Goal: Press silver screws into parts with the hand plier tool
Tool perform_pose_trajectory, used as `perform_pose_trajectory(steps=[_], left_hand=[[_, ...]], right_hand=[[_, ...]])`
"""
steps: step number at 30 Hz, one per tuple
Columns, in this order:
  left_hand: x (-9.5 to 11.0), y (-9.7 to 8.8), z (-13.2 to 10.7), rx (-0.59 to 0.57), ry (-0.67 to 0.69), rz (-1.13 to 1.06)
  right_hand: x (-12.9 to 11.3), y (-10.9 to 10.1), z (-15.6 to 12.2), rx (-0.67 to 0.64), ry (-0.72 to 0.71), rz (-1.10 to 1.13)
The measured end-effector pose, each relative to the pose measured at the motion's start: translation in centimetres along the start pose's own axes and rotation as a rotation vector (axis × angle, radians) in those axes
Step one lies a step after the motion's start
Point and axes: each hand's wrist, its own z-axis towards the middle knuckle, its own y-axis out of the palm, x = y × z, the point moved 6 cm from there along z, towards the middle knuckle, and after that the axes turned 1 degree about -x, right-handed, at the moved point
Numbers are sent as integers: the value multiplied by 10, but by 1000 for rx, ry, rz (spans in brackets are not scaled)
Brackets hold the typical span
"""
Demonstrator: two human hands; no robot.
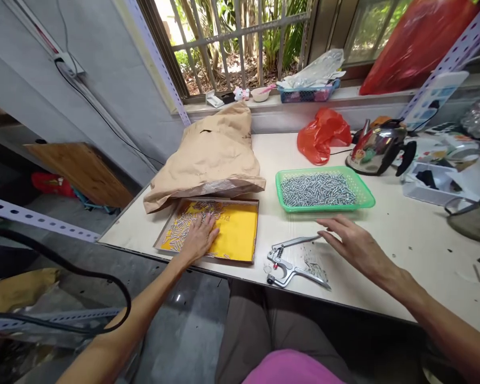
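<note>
My left hand (201, 237) lies with fingers spread on small silvery metal pieces (179, 230) in a shallow cardboard tray (257, 232) with a yellow bottom. My right hand (350, 240) is held low over the table, thumb and fingers apart. Its fingertips are at the upper handle end of silver hand pliers (290, 269); whether they touch it I cannot tell. The pliers lie with handles spread, a spring between them and a round black jaw tip. Behind my right hand stands a green plastic basket (366, 198) holding many similar small metal pieces.
A brown paper sack (212, 149) leans behind the tray, its mouth overhanging it. At the back are a red plastic bag (323, 136) and a steel kettle (378, 146). A white bin (428, 184) and a glass jug (474, 218) stand right on the white table (408, 240).
</note>
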Motion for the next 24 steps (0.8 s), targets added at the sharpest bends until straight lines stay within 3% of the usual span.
perform_pose_trajectory(steps=[3,7,12,18,24], left_hand=[[12,-2,-28,-13,73,-56],[10,-31,-36,176,-7,-78],[20,-47,-13,237,5,-96],[50,-37,20,208,-14,-46],[49,-32,40,165,-90,-164]], right_hand=[[-7,4,-13,-27,7,60],[-17,1,-24,-23,30,138],[-36,9,-43,-73,47,257],[-55,30,-67,-134,64,344],[-60,22,-69,-111,69,373]])
